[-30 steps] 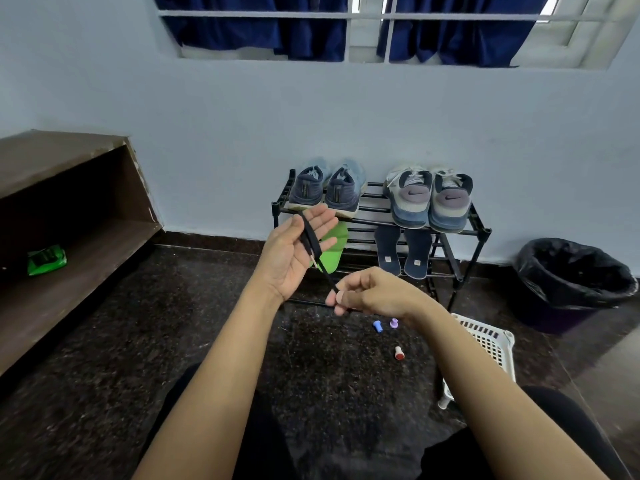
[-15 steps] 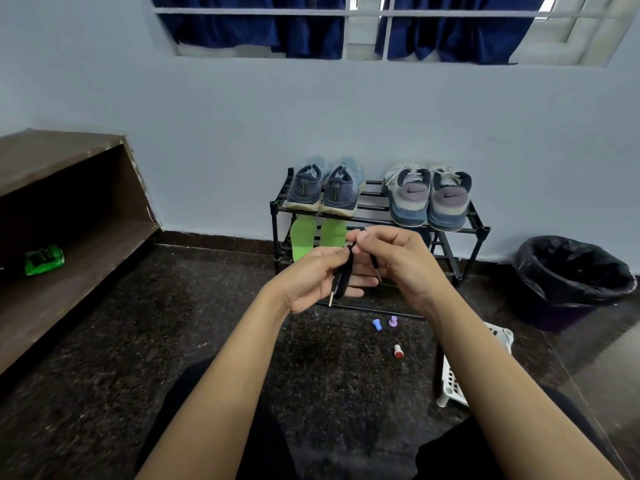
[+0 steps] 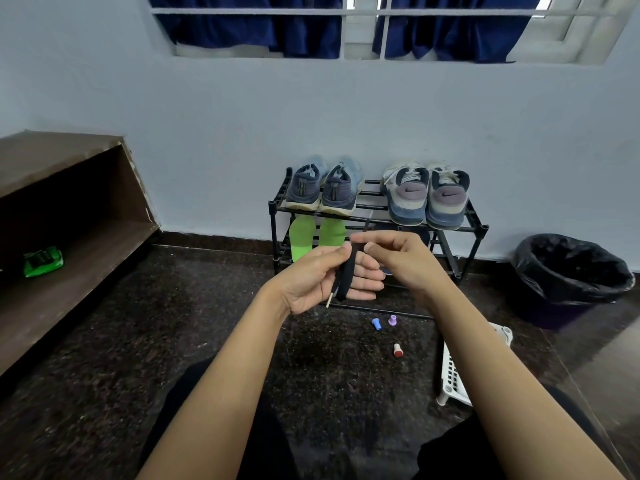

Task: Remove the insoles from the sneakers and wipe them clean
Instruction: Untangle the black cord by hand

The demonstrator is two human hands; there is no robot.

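Observation:
A black shoelace (image 3: pixel 346 277) is looped round the fingers of my left hand (image 3: pixel 318 280), whose thumb pinches it; a white tip hangs below. My right hand (image 3: pixel 403 258) pinches the lace's upper end just right of it. Behind them a black shoe rack (image 3: pixel 476 228) carries a blue pair of sneakers (image 3: pixel 323 188) and a grey-white pair of sneakers (image 3: pixel 427 195) on its top shelf. Two green insoles (image 3: pixel 315 237) lean on the lower shelf under the blue pair. Dark insoles beside them are mostly hidden by my hands.
A black-lined bin (image 3: pixel 571 275) stands at the right. A white plastic basket (image 3: pixel 453 372) lies by my right forearm. Three small caps (image 3: pixel 388 329) sit on the dark floor. A wooden shelf (image 3: pixel 69 258) at left holds a green packet (image 3: pixel 43 261).
My right hand rose from low in front to meet the left, winding the stretched lace into loops round the left fingers. The left hand dropped slightly, uncovering the green insoles.

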